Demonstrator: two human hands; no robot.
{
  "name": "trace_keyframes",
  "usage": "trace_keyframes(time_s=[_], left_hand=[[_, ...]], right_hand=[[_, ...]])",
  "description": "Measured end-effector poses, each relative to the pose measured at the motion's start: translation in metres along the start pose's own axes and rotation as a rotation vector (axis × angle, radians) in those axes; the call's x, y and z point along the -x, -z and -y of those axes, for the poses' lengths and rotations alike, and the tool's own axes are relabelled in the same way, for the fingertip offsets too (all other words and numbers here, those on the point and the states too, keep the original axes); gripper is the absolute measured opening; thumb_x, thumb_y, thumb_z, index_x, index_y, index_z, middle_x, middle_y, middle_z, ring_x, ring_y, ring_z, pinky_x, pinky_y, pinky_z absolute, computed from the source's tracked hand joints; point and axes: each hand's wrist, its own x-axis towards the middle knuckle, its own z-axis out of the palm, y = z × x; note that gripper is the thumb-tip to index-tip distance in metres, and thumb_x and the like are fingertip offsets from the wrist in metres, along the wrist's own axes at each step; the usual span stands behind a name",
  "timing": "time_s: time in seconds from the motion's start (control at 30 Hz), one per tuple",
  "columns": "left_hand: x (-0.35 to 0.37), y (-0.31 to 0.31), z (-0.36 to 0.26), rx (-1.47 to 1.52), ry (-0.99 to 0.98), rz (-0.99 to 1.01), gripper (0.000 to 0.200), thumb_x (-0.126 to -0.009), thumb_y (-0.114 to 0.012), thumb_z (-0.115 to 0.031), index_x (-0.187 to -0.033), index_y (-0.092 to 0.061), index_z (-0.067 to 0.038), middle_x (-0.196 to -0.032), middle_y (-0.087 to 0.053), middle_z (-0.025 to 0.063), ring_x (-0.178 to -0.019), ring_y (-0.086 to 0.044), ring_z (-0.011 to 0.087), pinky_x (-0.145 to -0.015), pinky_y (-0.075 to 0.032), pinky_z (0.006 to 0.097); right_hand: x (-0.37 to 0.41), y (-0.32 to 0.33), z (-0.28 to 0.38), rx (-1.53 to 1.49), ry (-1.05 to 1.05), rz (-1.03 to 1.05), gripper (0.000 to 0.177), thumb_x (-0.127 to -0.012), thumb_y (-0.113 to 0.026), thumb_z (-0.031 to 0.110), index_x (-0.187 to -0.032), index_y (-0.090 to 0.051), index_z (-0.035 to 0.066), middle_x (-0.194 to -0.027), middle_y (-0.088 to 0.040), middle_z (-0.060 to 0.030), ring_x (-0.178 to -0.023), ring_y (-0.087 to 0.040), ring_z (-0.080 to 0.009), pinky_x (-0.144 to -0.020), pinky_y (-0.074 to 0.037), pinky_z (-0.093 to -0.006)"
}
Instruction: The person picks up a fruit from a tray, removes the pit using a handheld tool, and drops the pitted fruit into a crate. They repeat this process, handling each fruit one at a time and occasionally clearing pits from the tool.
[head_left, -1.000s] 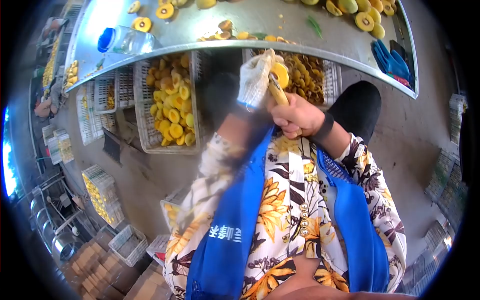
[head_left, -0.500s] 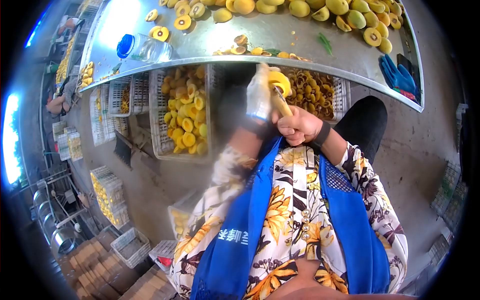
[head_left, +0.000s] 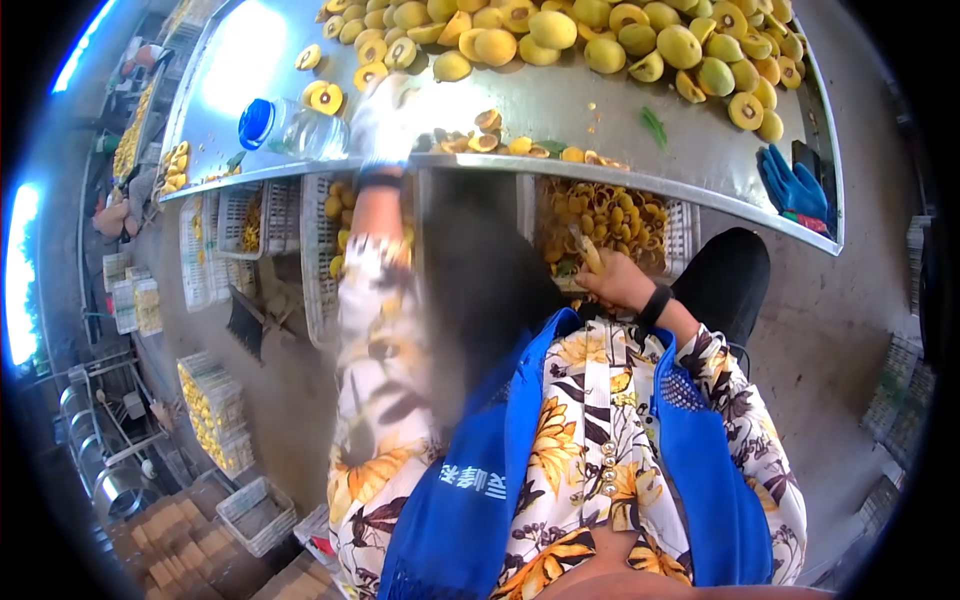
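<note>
My left hand [head_left: 385, 118], in a white glove, is reached out over the metal table beside a clear plastic jar [head_left: 318, 134] with a blue lid. Motion blurs its fingers, so I cannot make out whether they hold anything. Just beyond it lie halved yellow peaches [head_left: 401, 53] with their pits showing. My bare right hand [head_left: 622, 283] is closed around the light wooden handle of a pitting tool [head_left: 586, 250], held low in front of the table edge, above a crate of dark yellow scraps and pits [head_left: 610, 212].
Whole and halved peaches [head_left: 600, 55] pile along the table's far side. A blue glove [head_left: 795, 187] lies at its right corner, a green leaf [head_left: 653, 128] nearer the middle. A crate of peach halves [head_left: 318, 250] stands under the table. Stacked crates [head_left: 217, 412] stand on the left floor.
My left hand has left the peach half it held at the tool and moved left and forward over the table. My right hand has shifted slightly right and down with the tool.
</note>
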Motion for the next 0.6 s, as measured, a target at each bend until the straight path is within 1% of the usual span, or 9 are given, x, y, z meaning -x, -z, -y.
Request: trace_keyframes(time_s=[0.03, 0.1, 0.17, 0.23, 0.27, 0.37, 0.43, 0.5, 0.6], left_hand=[[-0.025, -0.015, -0.011, -0.050, 0.010, 0.087, 0.041, -0.077, -0.059, -0.031, -0.112, -0.060, -0.010, -0.115, -0.058, 0.0168, -0.106, -0.055, 0.0332, -0.092, -0.043, 0.0389], [-0.066, -0.064, -0.013, -0.235, 0.202, 0.425, 0.065, -0.076, -0.063, -0.037, -0.132, -0.041, -0.015, -0.123, -0.053, 0.0174, -0.107, -0.055, 0.0354, -0.093, -0.042, 0.0415], [-0.072, -0.107, -0.004, -0.167, 0.186, 0.523, 0.079, -0.073, -0.068, -0.038, -0.138, -0.030, -0.013, -0.124, -0.052, 0.0190, -0.108, -0.054, 0.0352, -0.093, -0.043, 0.0407], [-0.067, -0.127, -0.010, -0.181, 0.304, 0.498, 0.090, -0.071, -0.071, -0.035, -0.141, -0.021, -0.008, -0.123, -0.052, 0.0215, -0.109, -0.054, 0.0350, -0.093, -0.043, 0.0402], [-0.068, -0.113, -0.024, -0.191, 0.391, 0.531, 0.080, -0.071, -0.072, -0.034, -0.134, -0.035, -0.003, -0.117, -0.057, 0.0209, -0.109, -0.055, 0.0316, -0.092, -0.044, 0.0389], [-0.054, -0.110, -0.001, 0.295, 0.379, 0.403, 0.058, -0.072, -0.072, -0.033, -0.118, -0.054, -0.002, -0.105, -0.063, 0.0159, -0.095, -0.062, 0.0254, -0.076, -0.051, 0.0352], [-0.041, -0.037, -0.058, 0.996, 0.713, 0.431, 0.033, -0.085, -0.061, -0.031, -0.104, -0.061, -0.004, -0.084, -0.064, 0.0066, -0.060, -0.062, 0.0158, -0.044, -0.047, 0.0262], [-0.024, -0.001, -0.094, 1.406, 0.936, 0.433, 0.041, -0.091, -0.048, -0.037, -0.109, -0.055, -0.001, -0.079, -0.064, 0.0085, -0.059, -0.062, 0.0163, -0.044, -0.046, 0.0246], [0.014, 0.023, -0.121, 1.450, 0.940, 0.459, 0.049, -0.095, -0.036, -0.046, -0.106, -0.052, -0.001, -0.078, -0.063, 0.0105, -0.052, -0.061, 0.0188, -0.036, -0.039, 0.0210]], right_hand=[[0.005, 0.003, 0.010, -0.080, 0.080, -0.003, 0.019, -0.083, -0.062, 0.016, -0.086, -0.052, 0.001, -0.058, -0.054, -0.0047, -0.038, -0.048, -0.0125, -0.037, -0.038, -0.0269], [0.004, 0.003, 0.006, -0.041, 0.125, -0.076, 0.019, -0.082, -0.063, 0.016, -0.086, -0.052, 0.002, -0.058, -0.054, -0.0047, -0.041, -0.050, -0.0120, -0.040, -0.040, -0.0265], [0.011, 0.008, 0.025, -0.103, -0.107, -0.047, 0.020, -0.081, -0.063, 0.018, -0.088, -0.054, 0.001, -0.063, -0.058, -0.0061, -0.050, -0.055, -0.0132, -0.048, -0.045, -0.0274], [0.012, 0.009, 0.015, -0.077, 0.027, -0.146, 0.022, -0.081, -0.064, 0.018, -0.089, -0.054, 0.001, -0.067, -0.059, -0.0082, -0.055, -0.058, -0.0156, -0.053, -0.048, -0.0295], [0.010, 0.007, 0.013, -0.008, 0.005, -0.175, 0.023, -0.080, -0.063, 0.019, -0.090, -0.054, 0.000, -0.069, -0.060, -0.0099, -0.057, -0.059, -0.0184, -0.055, -0.048, -0.0308], [0.008, 0.008, 0.009, 0.157, 0.036, -0.308, 0.026, -0.080, -0.063, 0.020, -0.093, -0.053, 0.000, -0.074, -0.062, -0.0156, -0.062, -0.062, -0.0278, -0.060, -0.049, -0.0352], [0.007, 0.008, 0.012, 0.194, 0.165, -0.465, 0.029, -0.079, -0.063, 0.021, -0.096, -0.052, -0.001, -0.078, -0.062, -0.0205, -0.066, -0.062, -0.0357, -0.062, -0.049, -0.0385], [0.003, 0.018, 0.039, 0.180, 0.287, -0.500, 0.032, -0.079, -0.063, 0.023, -0.098, -0.051, -0.001, -0.079, -0.061, -0.0249, -0.071, -0.059, -0.0434, -0.064, -0.048, -0.0425], [0.001, 0.028, 0.075, 0.210, 0.303, -0.507, 0.030, -0.081, -0.062, 0.022, -0.097, -0.051, 0.000, -0.074, -0.059, -0.0255, -0.073, -0.058, -0.0437, -0.062, -0.046, -0.0448]])
